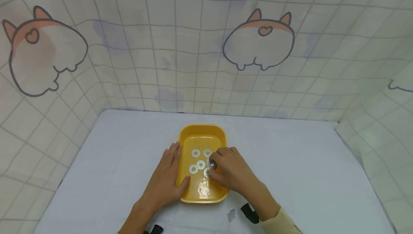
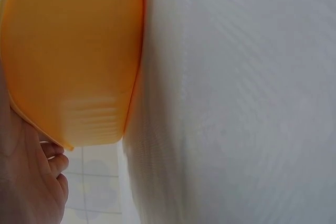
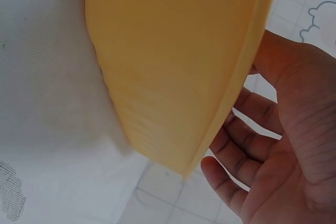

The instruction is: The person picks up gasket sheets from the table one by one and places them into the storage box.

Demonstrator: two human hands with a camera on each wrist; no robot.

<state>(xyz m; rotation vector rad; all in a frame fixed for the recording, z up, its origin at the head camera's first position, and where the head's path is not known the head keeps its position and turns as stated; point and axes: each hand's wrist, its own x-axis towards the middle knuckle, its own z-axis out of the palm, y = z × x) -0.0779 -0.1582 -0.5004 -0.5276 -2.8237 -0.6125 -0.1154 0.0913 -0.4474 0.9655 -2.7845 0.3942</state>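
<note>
A yellow tray holds several flat metal washers, among them a washer in the upper row and a washer lower left. My left hand rests along the tray's left rim, fingers straight on the outside, thumb reaching over the edge. Over the right side of the tray, my right hand pinches a washer between thumb and fingertips, which partly cover it. Both wrist views show the tray's outer walls, with the left hand and right hand at the rim; the washers are hidden there.
A white cloth covers the table under the tray. A small grey patch lies near the front edge, beside a black strap piece at my right wrist. A patterned curtain hangs behind and at both sides.
</note>
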